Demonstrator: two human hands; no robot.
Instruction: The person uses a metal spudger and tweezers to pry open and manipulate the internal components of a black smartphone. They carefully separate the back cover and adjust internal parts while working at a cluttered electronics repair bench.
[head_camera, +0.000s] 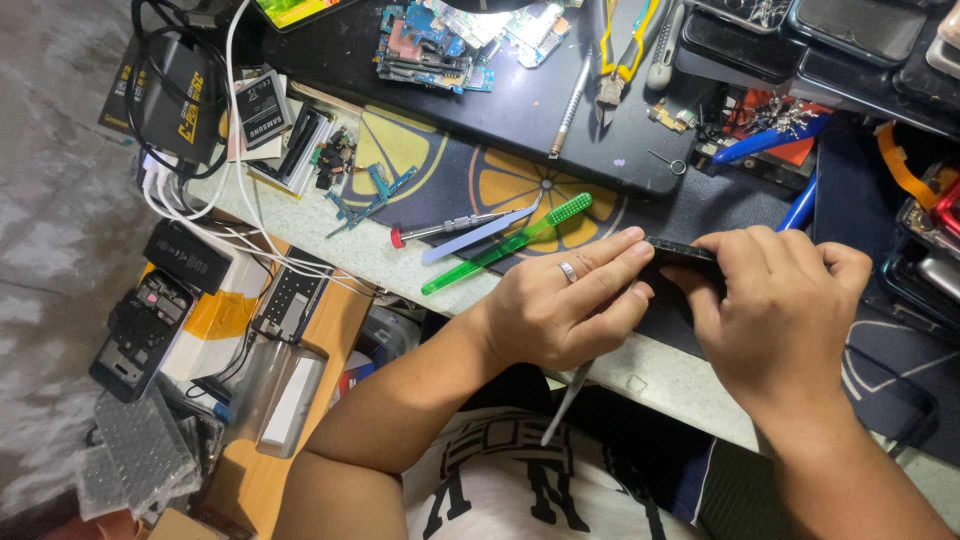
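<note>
Both hands are meeting over a thin black phone (682, 252) that is lying near the front edge of the desk (660, 372). The left hand (560, 310) (a ring is showing on one finger) is closing its grip on the phone's left end, fingers stretched along the top and thumb tucked beneath. The right hand (780, 310) is curling its grip around the right end, fingers bent over the upper edge and covering most of the body. A slim metal tool (566, 400) is sticking out below the left palm and hanging past the front edge; how it is held I cannot tell. Just beyond the left hand, a green toothbrush (510, 243), a pale blue pry stick (478, 235) and a red-capped screwdriver (440, 228) are lying side by side on a mat printed with lemon slices (500, 180). A stripped circuit board (430, 45) is sitting toward the back edge.
</note>
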